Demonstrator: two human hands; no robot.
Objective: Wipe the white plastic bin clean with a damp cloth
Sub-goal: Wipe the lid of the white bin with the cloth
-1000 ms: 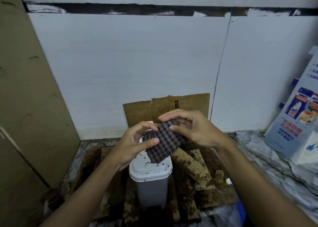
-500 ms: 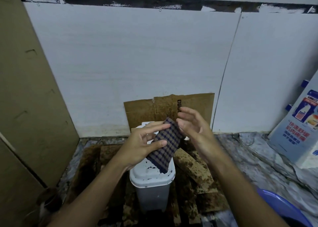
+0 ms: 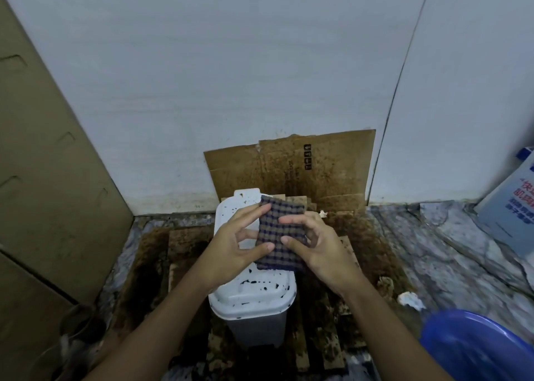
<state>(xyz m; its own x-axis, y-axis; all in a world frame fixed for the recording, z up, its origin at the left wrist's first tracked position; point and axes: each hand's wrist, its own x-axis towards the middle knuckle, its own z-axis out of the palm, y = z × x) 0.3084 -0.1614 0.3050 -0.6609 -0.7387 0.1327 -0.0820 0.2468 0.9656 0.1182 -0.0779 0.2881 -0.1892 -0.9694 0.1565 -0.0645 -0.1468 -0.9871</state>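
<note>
A white plastic bin [image 3: 254, 302] stands on the floor in the middle, its lid speckled with dark spots. Just above the lid I hold a folded dark checked cloth [image 3: 278, 230] flat between both hands. My left hand [image 3: 237, 245] pinches its left edge with thumb and fingers. My right hand [image 3: 315, 247] grips its right edge, the fingers curled over the front. The cloth hides part of the lid's far half.
Stained, wet cardboard [image 3: 291, 169] leans on the white wall behind the bin and more lies on the floor around it. A large cardboard sheet [image 3: 49, 178] stands at the left. A blue basin [image 3: 474, 349] sits at the lower right, a printed box [image 3: 514, 204] at the far right.
The view has tilted down and come closer. My right hand, off the cloth half a second ago, has taken hold of its right edge again, and the cloth now hangs squarer.
</note>
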